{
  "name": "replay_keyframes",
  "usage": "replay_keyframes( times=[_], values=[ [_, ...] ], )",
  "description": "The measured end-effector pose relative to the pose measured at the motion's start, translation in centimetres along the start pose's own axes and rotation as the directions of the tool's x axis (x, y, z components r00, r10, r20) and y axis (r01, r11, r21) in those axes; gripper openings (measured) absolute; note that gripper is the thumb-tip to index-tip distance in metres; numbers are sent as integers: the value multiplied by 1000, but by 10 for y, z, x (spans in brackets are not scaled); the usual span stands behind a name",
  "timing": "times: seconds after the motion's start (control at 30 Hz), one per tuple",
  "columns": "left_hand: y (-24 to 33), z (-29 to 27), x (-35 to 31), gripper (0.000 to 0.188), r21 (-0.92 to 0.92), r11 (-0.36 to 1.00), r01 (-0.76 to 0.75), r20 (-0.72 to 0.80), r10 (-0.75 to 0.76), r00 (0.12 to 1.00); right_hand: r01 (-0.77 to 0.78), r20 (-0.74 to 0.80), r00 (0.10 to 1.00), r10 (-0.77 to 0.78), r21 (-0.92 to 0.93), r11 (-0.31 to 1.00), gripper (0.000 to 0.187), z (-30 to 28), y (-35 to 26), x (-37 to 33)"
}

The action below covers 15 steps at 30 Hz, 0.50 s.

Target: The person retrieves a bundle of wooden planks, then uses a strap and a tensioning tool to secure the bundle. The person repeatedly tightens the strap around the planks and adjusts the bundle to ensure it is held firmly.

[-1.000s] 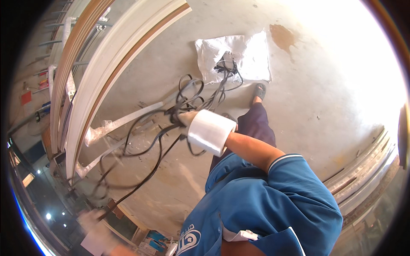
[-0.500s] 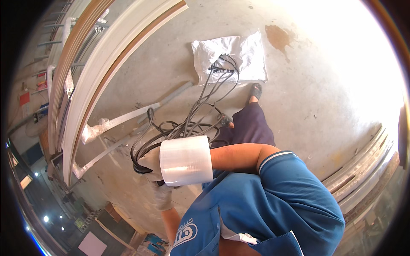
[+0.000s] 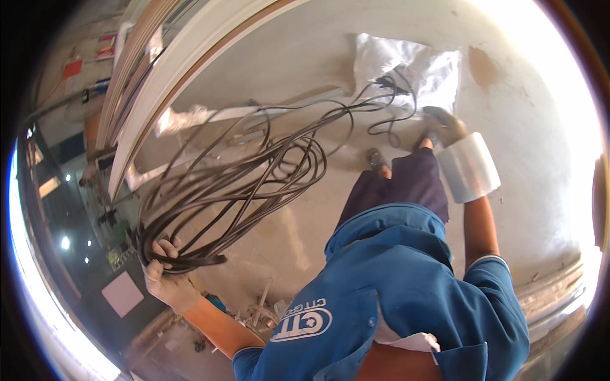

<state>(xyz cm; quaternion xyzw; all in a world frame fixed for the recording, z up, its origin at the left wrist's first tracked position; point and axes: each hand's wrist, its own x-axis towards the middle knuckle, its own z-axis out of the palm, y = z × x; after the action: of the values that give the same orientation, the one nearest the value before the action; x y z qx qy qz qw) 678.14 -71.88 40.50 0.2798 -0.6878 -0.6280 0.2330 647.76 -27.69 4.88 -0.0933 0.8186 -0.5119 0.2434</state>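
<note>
Left hand point(image 3: 170, 284) clamped on black cable point(image 3: 219, 176); right hand point(image 3: 450, 125) unclear; white lettering point(image 3: 310, 322) on blue shirt point(image 3: 413, 273).

A person wears a blue, short-sleeved fabric shirt point(image 3: 413, 273), its sleeves edged with thin white trim point(image 3: 488, 259), a white oval emblem point(image 3: 309, 322) marking the chest and a white strip point(image 3: 416, 341) showing at the open neck. Dark purple, loose trousers point(image 3: 413, 181) hang above dark, low-cut shoes point(image 3: 375, 156); pale, close-fitting gloves point(image 3: 180, 296) cover the hands point(image 3: 162, 279).
</note>
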Motion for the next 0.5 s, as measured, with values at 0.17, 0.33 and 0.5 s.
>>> replay_keyframes(
  times=[0.17,0.33,0.5],
  values=[
    [53,-10,15,46,47,997,-60,-63,63,996,-106,-50,992,115,167,980,38,-14,38,8],
    [98,-5,31,50,103,991,-83,-160,99,982,-132,-57,988,146,202,970,40,-5,34,4],
    [142,-13,51,48,136,990,-44,-136,63,989,-180,33,984,177,220,959,38,3,21,-4]
  ],
)
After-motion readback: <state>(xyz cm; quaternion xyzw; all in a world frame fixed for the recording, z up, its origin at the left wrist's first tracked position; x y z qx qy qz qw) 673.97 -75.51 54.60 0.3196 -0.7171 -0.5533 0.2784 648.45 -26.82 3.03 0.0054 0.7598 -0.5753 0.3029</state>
